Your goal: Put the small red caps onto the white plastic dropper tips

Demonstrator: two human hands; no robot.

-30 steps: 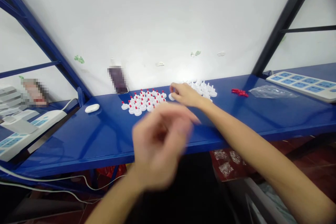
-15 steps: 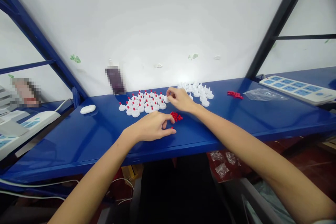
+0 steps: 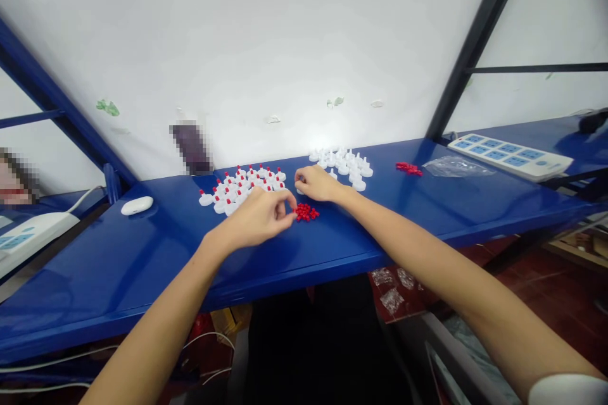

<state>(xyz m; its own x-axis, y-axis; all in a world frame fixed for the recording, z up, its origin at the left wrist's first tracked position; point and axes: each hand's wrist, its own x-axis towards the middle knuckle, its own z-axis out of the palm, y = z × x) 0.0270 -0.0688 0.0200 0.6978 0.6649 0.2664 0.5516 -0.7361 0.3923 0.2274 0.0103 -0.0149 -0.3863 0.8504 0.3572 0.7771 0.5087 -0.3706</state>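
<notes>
My left hand (image 3: 266, 215) is at the left edge of a small pile of red caps (image 3: 308, 212), thumb and forefinger pinched on a small red piece. Just behind the pile, my right hand (image 3: 316, 182) has its fingers closed on a white round piece (image 3: 300, 190), mostly covered by the fingers. Several white round pieces with red tips (image 3: 228, 191) stand on the blue table left of my right hand, partly behind my left hand. Behind and right of my right hand are several white pieces without red tips (image 3: 342, 168).
Further right lie more red pieces (image 3: 408, 168), a clear plastic bag (image 3: 456, 166) and a white power strip (image 3: 510, 155). A white case (image 3: 137, 205) lies at the left, and a blurred dark phone-like object (image 3: 191, 149) leans on the wall.
My left hand has closed its thumb and forefinger at the pile's left edge. The view has turned slightly right; my right hand remains near the white pieces.
</notes>
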